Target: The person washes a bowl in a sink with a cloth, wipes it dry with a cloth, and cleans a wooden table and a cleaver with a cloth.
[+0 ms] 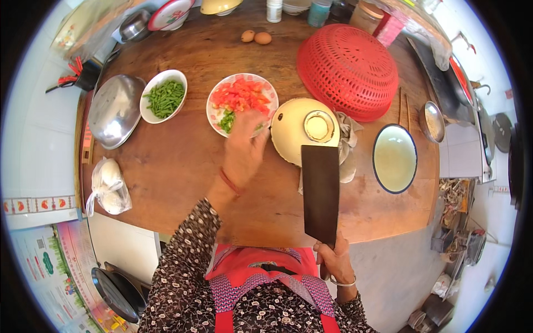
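My left hand (pixel 245 145) is blurred, over the near rim of a patterned plate (pixel 272 98). Chopped tomato (pixel 241 95) fills much of that plate, with chopped green pieces (pixel 227 120) at its lower left. A little green shows by my fingers; whether they pinch any is unclear. In my right hand (pixel 337 260) is the handle of a dark cleaver (pixel 320 191), its broad blade pointing away from me. The blade's far end overlaps an upturned yellow enamel bowl (pixel 291 129) in view. A crumpled cloth (pixel 347 133) lies partly under the bowl.
Left stand a bowl of cut green beans (pixel 164 98), a metal basin (pixel 114 110) and bagged white buns (pixel 110 187). A red colander (pixel 349 70) lies upside down beyond the yellow bowl. An enamel bowl (pixel 394 160), chopsticks (pixel 404 108) and a small metal bowl (pixel 433 120) are right; eggs (pixel 256 37) lie behind.
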`<state>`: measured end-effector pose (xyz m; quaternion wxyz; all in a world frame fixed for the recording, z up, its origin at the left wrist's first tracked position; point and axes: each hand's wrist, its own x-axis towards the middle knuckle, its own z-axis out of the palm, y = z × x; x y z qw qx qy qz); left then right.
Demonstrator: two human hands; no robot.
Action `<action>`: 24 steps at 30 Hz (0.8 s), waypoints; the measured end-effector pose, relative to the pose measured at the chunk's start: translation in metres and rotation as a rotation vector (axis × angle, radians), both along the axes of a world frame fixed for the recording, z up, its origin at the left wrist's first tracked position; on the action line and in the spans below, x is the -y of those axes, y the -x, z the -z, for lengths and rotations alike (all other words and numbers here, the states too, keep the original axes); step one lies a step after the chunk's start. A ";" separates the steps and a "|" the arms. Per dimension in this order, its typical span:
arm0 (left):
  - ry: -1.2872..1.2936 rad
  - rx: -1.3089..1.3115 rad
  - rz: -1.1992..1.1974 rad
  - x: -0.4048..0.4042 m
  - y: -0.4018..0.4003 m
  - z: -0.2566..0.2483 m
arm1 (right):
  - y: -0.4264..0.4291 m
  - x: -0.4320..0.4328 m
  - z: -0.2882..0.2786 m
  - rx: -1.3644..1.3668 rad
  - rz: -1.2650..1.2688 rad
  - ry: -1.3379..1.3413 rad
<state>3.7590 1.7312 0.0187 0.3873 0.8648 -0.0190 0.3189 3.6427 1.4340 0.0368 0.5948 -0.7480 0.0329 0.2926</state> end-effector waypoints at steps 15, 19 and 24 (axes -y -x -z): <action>-0.424 0.023 0.323 0.166 -0.019 0.077 | 0.008 0.038 -0.003 0.114 0.395 0.039; -0.347 -0.176 0.496 0.157 -0.011 0.080 | 0.007 0.042 0.006 0.107 0.358 0.029; -0.316 -0.183 0.598 0.143 0.008 0.052 | 0.004 0.041 0.004 0.150 0.309 0.043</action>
